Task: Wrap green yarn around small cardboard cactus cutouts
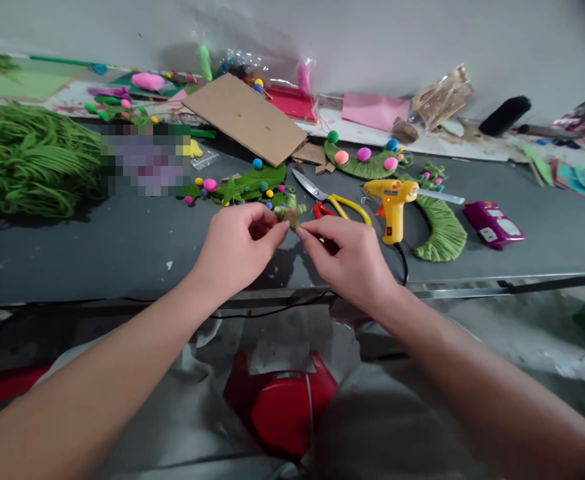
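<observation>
The left hand (237, 237) and right hand (349, 253) pinch the small green piece (290, 212); best keep fingertips light, clear of the glue gun (393, 203) at right.

Bare left hand (237, 243) and right hand (349, 257), bare forearms (137, 347), loose, creased grey trousers (172, 410).

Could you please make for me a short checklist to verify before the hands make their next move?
1. Small green piece held by left hand and right hand: ok, pinched at the fingertips.
2. Scissors pointing away from the hands: ok.
3. Glue gun switched on: seems ok, its orange light glows.
4. Glue stick loaded: ok, it sticks out behind.
5. Glue hot enough: cannot tell.
</observation>
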{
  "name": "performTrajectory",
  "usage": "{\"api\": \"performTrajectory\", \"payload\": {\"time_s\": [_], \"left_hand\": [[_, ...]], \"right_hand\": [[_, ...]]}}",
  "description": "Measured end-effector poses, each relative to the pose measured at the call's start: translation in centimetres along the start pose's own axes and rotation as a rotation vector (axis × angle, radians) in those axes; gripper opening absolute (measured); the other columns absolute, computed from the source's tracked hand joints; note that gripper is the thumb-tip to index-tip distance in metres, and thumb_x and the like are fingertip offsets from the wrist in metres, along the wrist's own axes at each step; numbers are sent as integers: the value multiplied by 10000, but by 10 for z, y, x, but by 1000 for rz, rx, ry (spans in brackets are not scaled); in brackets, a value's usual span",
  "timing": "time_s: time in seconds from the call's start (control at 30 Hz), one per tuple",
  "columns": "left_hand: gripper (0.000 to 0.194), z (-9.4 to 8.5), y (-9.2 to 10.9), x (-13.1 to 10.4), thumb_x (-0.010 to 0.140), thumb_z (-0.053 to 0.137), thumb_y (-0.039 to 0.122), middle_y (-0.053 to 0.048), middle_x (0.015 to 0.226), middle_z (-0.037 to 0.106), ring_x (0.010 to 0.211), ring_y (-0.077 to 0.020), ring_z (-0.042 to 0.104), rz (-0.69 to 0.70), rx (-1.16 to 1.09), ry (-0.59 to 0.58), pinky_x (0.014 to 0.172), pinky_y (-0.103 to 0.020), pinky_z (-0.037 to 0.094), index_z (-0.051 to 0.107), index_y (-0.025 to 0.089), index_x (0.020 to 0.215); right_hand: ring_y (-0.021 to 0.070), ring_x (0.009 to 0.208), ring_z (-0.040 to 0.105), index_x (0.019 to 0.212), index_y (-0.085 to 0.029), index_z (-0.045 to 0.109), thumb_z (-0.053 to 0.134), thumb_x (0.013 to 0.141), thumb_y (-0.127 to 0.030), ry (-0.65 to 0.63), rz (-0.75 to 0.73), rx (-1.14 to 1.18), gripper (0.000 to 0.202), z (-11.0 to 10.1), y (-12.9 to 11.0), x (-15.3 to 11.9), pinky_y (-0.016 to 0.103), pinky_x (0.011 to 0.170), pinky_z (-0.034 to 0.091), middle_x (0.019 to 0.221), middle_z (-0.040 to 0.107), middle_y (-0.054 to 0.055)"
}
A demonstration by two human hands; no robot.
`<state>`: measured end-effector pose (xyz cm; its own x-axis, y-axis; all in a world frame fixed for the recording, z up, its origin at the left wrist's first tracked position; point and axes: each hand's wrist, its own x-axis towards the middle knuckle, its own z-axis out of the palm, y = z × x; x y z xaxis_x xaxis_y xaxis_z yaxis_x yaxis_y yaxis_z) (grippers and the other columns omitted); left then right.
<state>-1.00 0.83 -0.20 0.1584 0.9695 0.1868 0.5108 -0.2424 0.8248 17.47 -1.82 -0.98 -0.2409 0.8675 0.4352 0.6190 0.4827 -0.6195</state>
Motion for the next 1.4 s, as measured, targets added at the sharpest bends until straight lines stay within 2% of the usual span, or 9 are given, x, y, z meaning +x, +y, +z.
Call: {"api": "performTrajectory", "payload": {"time_s": [0.13, 0.3, 0.5, 0.7, 0.8, 0.93, 1.1, 1.27, 1.4], "left_hand": [[261, -1, 3, 1, 846, 721, 321, 19, 566, 602, 535, -127, 486, -9, 38, -68, 539, -281, 351, 624, 198, 638], [298, -3, 7, 1, 850, 720, 307, 28, 539, 555, 514, -110, 451, -80, -79, -136, 506, -272, 312, 601, 187, 604], [238, -4, 4, 0, 817, 768, 292, 12, 590, 593, 550, -103, 490, -194, -390, -164, 551, -260, 374, 655, 174, 644], [277, 1, 8, 1, 798, 756, 211, 8, 588, 559, 545, -83, 471, -305, -750, -161, 515, -229, 357, 614, 169, 564], [265, 3, 7, 1, 804, 756, 237, 19, 576, 556, 535, -87, 468, -288, -686, -77, 518, -233, 367, 623, 179, 582], [157, 5, 2, -2, 840, 743, 303, -4, 684, 685, 620, -135, 581, -123, -310, 12, 596, -262, 439, 703, 194, 735], [192, 4, -3, -4, 876, 703, 347, -25, 755, 744, 663, -163, 619, 33, 46, -20, 646, -285, 442, 699, 191, 765], [256, 1, 1, -2, 864, 705, 347, 6, 625, 647, 576, -136, 520, 0, 61, -45, 570, -280, 371, 638, 194, 670], [304, 0, 5, 0, 845, 730, 334, 19, 554, 572, 529, -121, 468, -90, -94, -115, 523, -276, 335, 600, 195, 608]], "right_hand": [[141, 714, 614, 914, -152, 781, 642, 960, -203, 74, -46, -62, 155, -10, 8, 7, 281, 708, 460, 827, 749, 41], [130, 625, 551, 855, -165, 769, 691, 924, -266, 104, 76, 10, 145, -14, 18, 10, 290, 621, 421, 746, 724, 25], [114, 596, 503, 814, -151, 744, 707, 889, -317, 26, 239, 235, 186, -14, 26, 13, 267, 546, 389, 709, 685, 18], [91, 608, 466, 746, -149, 689, 719, 879, -332, -109, 319, 487, 228, -5, 11, 14, 245, 571, 372, 656, 603, -23], [85, 595, 466, 740, -152, 686, 693, 912, -351, -177, 320, 528, 263, 4, 1, 8, 241, 570, 369, 644, 612, -28], [93, 585, 472, 780, -162, 715, 604, 965, -304, -182, 290, 401, 258, 11, -6, 0, 245, 557, 367, 663, 654, -17], [113, 615, 499, 856, -162, 759, 585, 952, -205, -122, 121, 83, 204, 5, -5, -2, 266, 610, 389, 712, 675, 7], [129, 661, 559, 888, -155, 766, 620, 953, -204, 5, 0, -88, 167, -10, 7, 6, 277, 667, 421, 806, 738, 39], [112, 614, 506, 865, -147, 759, 643, 948, -240, 37, 51, -34, 170, -15, 17, 9, 276, 629, 404, 734, 699, 19]]}}
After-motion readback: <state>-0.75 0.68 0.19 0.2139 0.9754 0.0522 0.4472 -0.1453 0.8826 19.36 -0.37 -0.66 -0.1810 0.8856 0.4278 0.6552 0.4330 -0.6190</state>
